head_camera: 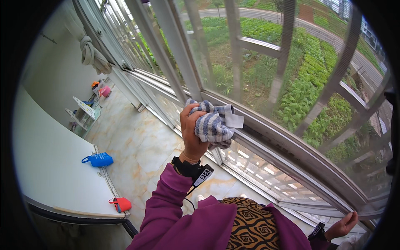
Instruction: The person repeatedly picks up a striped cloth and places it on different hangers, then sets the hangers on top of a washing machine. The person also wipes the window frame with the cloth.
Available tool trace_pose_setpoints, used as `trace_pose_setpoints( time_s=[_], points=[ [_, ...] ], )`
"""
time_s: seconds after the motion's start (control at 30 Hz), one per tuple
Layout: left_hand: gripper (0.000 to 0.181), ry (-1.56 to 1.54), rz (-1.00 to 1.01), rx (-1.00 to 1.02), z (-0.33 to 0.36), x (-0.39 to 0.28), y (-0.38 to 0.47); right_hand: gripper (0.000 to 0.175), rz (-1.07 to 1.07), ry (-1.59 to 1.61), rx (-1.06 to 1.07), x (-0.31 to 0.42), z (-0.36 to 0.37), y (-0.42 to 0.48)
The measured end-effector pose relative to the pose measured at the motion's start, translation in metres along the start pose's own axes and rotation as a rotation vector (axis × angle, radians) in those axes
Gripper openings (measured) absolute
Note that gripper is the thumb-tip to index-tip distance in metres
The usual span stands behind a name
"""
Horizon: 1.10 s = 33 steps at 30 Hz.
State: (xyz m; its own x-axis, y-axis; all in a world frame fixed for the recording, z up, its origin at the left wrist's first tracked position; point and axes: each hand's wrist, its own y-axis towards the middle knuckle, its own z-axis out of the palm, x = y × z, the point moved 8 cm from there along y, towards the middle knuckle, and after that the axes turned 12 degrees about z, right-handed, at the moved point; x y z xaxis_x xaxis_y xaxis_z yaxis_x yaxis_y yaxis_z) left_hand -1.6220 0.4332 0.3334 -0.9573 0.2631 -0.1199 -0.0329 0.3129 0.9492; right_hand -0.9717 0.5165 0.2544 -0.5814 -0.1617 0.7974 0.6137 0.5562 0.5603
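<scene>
My left hand [193,134] grips a bunched blue-and-white striped terry cloth [212,126] with a white label hanging from it. The cloth rests against the lower rail of a sliding window [265,134], close to the upright where two panes meet. Down at the lower right, my right hand [343,225] has its fingertips at the end of the window's metal frame. Its fingers are drawn together, but whether they grip the frame is unclear. A black strap with a small device circles each wrist.
Metal security bars [236,56] stand beyond the glass. A knotted curtain [89,53] hangs at the upper left. On a white panel's edge sit a blue basket-like bag [100,159] and a red one [121,204]. A small white rack [82,107] stands on the marbled tile floor [137,137].
</scene>
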Motion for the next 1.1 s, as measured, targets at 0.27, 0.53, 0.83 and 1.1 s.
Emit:
trace_pose_setpoints(
  time_s=[0.27, 0.53, 0.83, 1.1],
  points=[
    [0.041, -0.019, 0.009, -0.102, -0.056, 0.159, -0.002, 0.024, -0.268, 0.101, 0.173, 0.192, 0.152, -0.208],
    [0.045, -0.12, 0.074, 0.335, -0.043, 0.245, -0.037, 0.022, -0.427, -0.026, 0.232, 0.315, 0.227, -0.299],
    [0.045, 0.031, 0.029, 0.368, -0.104, 0.418, -0.03, 0.015, -0.128, 0.159, -0.025, 0.263, 0.235, -0.28],
    [0.045, 0.069, 0.041, 0.465, -0.166, 0.585, 0.015, 0.03, -0.428, -0.304, -0.339, 0.266, 0.23, -0.277]
  ],
)
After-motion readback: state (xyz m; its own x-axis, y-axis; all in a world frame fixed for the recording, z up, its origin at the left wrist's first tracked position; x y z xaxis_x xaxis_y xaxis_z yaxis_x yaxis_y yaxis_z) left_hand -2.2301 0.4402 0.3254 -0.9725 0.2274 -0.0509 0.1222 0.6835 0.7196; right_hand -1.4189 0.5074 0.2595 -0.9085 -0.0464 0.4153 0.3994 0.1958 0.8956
